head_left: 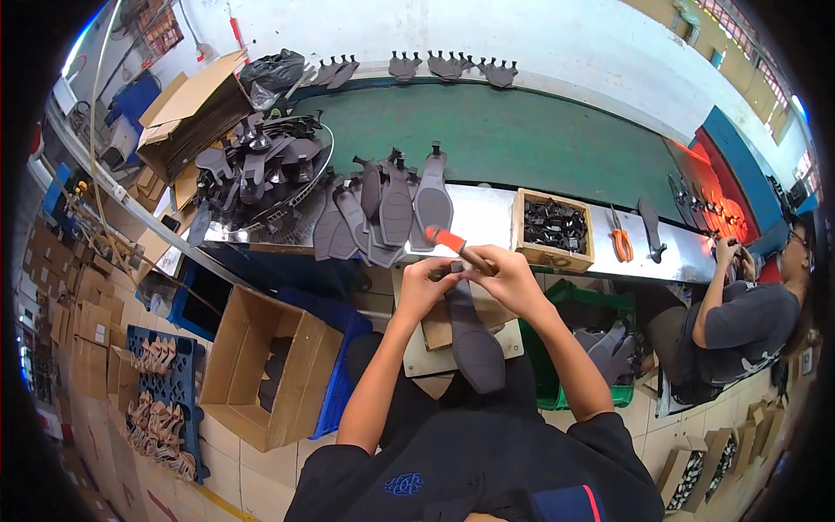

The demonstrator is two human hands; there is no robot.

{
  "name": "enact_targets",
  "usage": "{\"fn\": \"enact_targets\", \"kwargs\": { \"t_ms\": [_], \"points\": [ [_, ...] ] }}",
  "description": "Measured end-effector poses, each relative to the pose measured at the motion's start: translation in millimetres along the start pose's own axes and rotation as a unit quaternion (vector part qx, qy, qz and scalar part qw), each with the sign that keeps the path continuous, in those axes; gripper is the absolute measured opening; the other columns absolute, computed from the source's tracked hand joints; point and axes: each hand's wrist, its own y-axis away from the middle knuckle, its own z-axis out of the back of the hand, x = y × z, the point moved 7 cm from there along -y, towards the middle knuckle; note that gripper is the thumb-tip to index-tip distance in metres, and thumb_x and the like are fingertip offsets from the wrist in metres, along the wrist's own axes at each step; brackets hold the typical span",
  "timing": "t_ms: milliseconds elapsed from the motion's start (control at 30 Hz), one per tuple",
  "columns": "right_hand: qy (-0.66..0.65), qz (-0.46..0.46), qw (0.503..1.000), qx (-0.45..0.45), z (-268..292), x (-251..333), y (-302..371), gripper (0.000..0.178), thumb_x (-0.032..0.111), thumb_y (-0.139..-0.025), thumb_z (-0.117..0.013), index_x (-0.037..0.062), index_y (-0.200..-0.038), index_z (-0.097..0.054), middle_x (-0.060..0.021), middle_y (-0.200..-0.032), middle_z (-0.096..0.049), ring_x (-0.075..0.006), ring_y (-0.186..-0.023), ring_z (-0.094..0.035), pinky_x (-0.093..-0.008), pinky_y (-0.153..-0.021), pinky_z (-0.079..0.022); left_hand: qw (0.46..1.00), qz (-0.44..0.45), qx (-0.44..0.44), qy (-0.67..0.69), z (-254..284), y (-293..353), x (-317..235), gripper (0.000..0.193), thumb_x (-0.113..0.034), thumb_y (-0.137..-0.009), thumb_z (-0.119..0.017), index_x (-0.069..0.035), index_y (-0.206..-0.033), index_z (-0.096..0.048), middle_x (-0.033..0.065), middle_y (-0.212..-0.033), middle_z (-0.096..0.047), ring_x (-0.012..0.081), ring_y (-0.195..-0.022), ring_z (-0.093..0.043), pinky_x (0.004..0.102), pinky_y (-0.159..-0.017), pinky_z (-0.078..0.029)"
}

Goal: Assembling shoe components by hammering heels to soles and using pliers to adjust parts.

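Observation:
A dark grey shoe sole lies in front of me, toe toward my body and heel end up between my hands. My left hand is closed at the heel end, with a small dark heel piece at its fingertips. My right hand is closed round a hammer with a red-orange head, tilted up to the left, and its fingertips reach to the heel too. Beneath the sole is a wooden block on a pale board. Just beyond my hands, several heeled soles overlap on the metal bench edge.
A wooden box of small black parts, orange-handled pliers and a single sole lie on the right of the bench. Behind runs a green belt. At left are a heaped basket and a cardboard box; a co-worker sits right.

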Motion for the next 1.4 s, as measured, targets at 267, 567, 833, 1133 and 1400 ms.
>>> {"fn": "enact_targets", "kwargs": {
  "t_ms": [267, 567, 833, 1133, 1400],
  "points": [
    [0.001, -0.02, 0.998, -0.057, 31, 63, 56, 0.051, 0.003, -0.097, -0.058, 0.0, -0.145, -0.045, -0.0178, -0.092, -0.062, -0.0274, -0.077, -0.062, -0.0339, -0.072, -0.05, 0.999, 0.016, 0.015, 0.048, -2, 1, -4, 0.028, -0.014, -0.079, -0.081, 0.0, -0.102, -0.076, 0.0066, -0.093, -0.075, 0.0116, -0.081, -0.068, 0.0265, -0.076, -0.053],
    [0.022, -0.038, 0.999, -0.031, 19, 63, 65, 0.055, 0.0, -0.096, -0.059, 0.0054, -0.148, -0.045, -0.0181, -0.088, -0.059, -0.0313, -0.073, -0.059, -0.0334, -0.07, -0.05, 0.998, 0.022, 0.033, 0.038, -3, 2, -4, 0.029, -0.011, -0.079, -0.08, 0.0, -0.105, -0.075, 0.0076, -0.096, -0.076, 0.0127, -0.084, -0.07, 0.0267, -0.08, -0.053],
    [0.095, 0.11, 0.982, -0.117, 48, 128, 69, 0.045, -0.006, -0.096, -0.055, -0.0083, -0.14, -0.048, -0.0158, -0.087, -0.063, -0.0199, -0.066, -0.06, -0.0306, -0.061, -0.051, 0.989, -0.046, 0.101, -0.102, 0, 11, -1, 0.111, -0.033, -0.074, -0.086, 0.001, -0.156, -0.019, 0.0117, -0.125, -0.069, 0.0285, -0.131, -0.053, 0.0403, -0.112, -0.036],
    [0.099, 0.029, 0.994, -0.048, 16, 91, 75, 0.043, -0.008, -0.087, -0.063, -0.0051, -0.13, -0.057, -0.0201, -0.097, -0.065, -0.0335, -0.081, -0.065, -0.0397, -0.071, -0.054, 0.96, 0.032, 0.161, -0.228, -2, 13, 6, 0.125, -0.036, -0.074, -0.083, -0.006, -0.159, 0.003, 0.0071, -0.14, -0.059, 0.0296, -0.14, -0.044, 0.0505, -0.122, -0.013],
    [0.11, 0.009, 0.993, -0.045, 17, 54, 73, 0.054, -0.012, -0.086, -0.061, -0.0054, -0.138, -0.052, -0.0184, -0.088, -0.062, -0.0285, -0.069, -0.063, -0.0343, -0.065, -0.053, 0.956, -0.054, 0.1, -0.27, -11, 13, -16, 0.063, -0.04, -0.083, -0.074, -0.013, -0.138, -0.058, 0.007, -0.137, -0.062, 0.0292, -0.145, -0.037, 0.0544, -0.122, -0.01]
  ]
}}
